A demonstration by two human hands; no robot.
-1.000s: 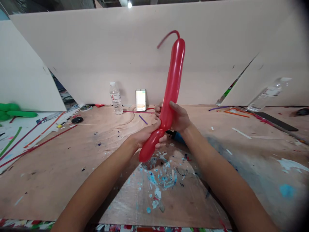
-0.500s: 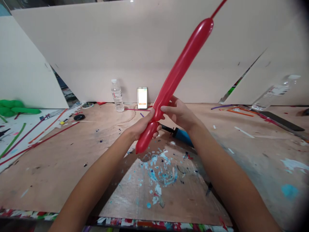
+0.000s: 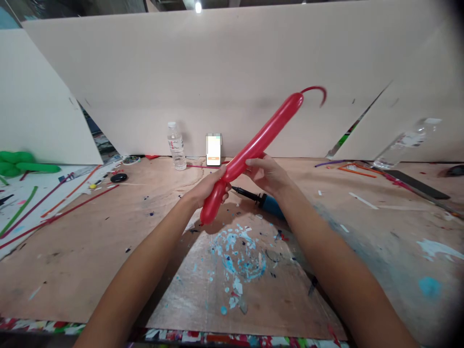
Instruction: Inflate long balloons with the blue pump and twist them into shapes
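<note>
- Fingers (image 3: 226,194) of the left hand (image 3: 202,190), head view, center of the frame: closed around the red balloon (image 3: 261,137) at its pinched joint.
- Right hand (image 3: 271,176), just right of center: thumb and fingers touch the long segment near its lower end; whether they grip or only rest there cannot be told.
- Red balloon: held above the table (image 3: 90,270), tilted. Short segment points to lower left; long segment rises to the upper right and ends in a thin, curled, uninflated tail.
- Pump (image 3: 272,206), blue with a black rod: lies on the table below the right hand, partly hidden by the right forearm.
- Phone (image 3: 213,151), screen lit: upright at center, near the white panel (image 3: 195,72).
- Bottle (image 3: 177,151), clear, white cap: left of the phone. Second clear bottle (image 3: 406,142): right side of the frame, appearing tilted.
- Green balloons (image 3: 21,164): left edge of the frame.
- Black rounded object (image 3: 119,178): left of center, on the table.
- Light-blue flecks (image 3: 250,261): scattered across the table, lower center.
</note>
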